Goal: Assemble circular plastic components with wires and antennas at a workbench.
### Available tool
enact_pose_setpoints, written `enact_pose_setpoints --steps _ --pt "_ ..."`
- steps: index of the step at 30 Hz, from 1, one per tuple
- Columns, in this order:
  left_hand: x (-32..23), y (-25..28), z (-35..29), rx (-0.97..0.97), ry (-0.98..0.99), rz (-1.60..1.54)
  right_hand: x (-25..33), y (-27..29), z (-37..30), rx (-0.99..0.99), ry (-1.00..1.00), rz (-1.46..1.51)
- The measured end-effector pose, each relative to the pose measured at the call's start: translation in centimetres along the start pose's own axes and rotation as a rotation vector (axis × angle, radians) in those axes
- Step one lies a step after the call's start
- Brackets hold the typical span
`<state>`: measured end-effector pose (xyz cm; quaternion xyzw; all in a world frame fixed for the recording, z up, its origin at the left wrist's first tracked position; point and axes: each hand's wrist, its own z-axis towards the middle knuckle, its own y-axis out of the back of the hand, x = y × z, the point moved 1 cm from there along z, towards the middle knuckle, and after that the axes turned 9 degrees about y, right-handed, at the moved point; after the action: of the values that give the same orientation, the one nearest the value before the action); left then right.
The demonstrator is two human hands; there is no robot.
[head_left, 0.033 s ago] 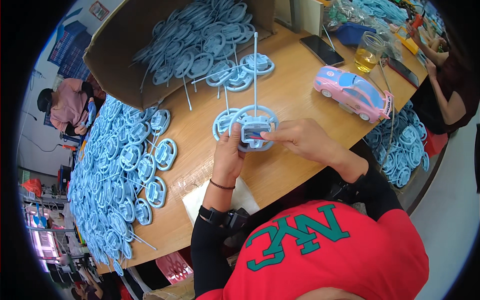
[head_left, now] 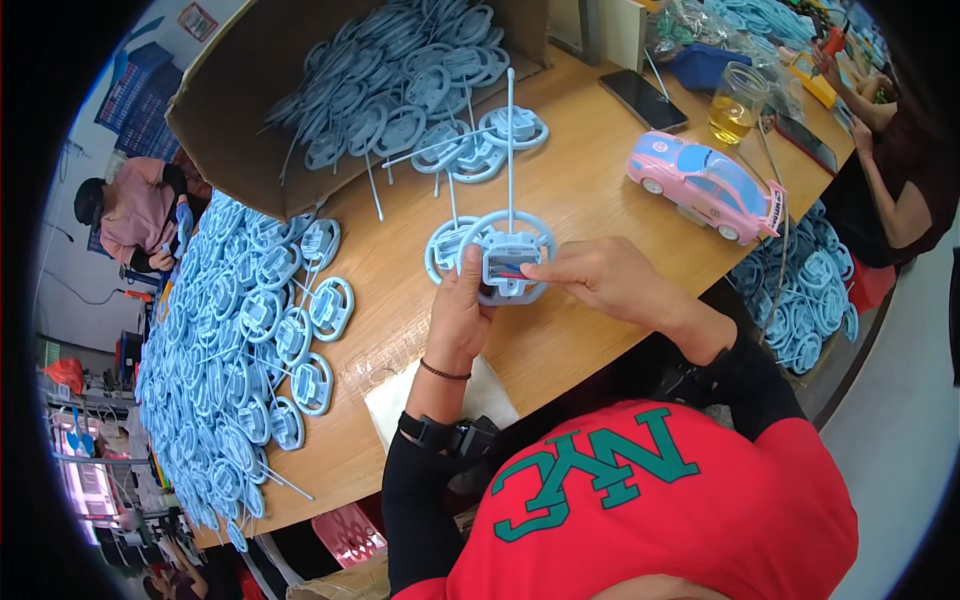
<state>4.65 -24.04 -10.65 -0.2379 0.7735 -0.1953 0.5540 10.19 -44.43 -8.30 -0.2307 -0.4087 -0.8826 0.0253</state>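
A light-blue steering-wheel-shaped remote control [head_left: 516,241] with a long upright antenna is gripped at its left rim by my left hand [head_left: 462,312], the thumb lying along its side. Its open rectangular compartment faces up. My right hand [head_left: 612,281] comes in from the right with fingertips pinched at this compartment. A thin red and dark-blue piece shows beside the fingertip; whether it is a wire or a tool I cannot make out. Just behind and left of the held wheel lies another blue remote control [head_left: 440,262] on the wooden table [head_left: 390,290].
A cardboard box [head_left: 225,110] full of blue remote controls lies open at the back. A large heap of them [head_left: 215,330] covers the left. To the right are a pink toy car [head_left: 690,180], a phone [head_left: 643,100] and a cup of yellow liquid [head_left: 735,110]. Other people sit at both sides.
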Motion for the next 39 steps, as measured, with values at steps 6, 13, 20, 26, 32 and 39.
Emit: enact_pose_setpoints --steps 6,13,20,26,32,39 --pt "0.4 0.4 0.1 0.019 0.031 0.020 0.9 0.2 0.1 -0.012 -0.027 0.018" --pt "0.7 -0.1 -0.1 -0.044 0.055 -0.053 1.3 -0.1 0.0 -0.018 -0.027 0.020" --pt "-0.7 1.3 -0.2 -0.159 -0.074 0.396 1.2 -0.2 0.2 0.035 -0.042 0.061" --pt "-15.4 6.9 -3.4 -0.309 -0.890 -0.244 0.1 1.5 -0.1 -0.033 -0.085 0.159" --pt "-17.8 14.7 -1.5 -0.456 -0.838 1.664 -0.2 1.9 0.0 -0.045 -0.130 0.203" --pt "-5.3 6.4 2.8 -0.635 -0.379 1.899 -0.2 2.0 -0.2 0.040 -0.174 0.194"
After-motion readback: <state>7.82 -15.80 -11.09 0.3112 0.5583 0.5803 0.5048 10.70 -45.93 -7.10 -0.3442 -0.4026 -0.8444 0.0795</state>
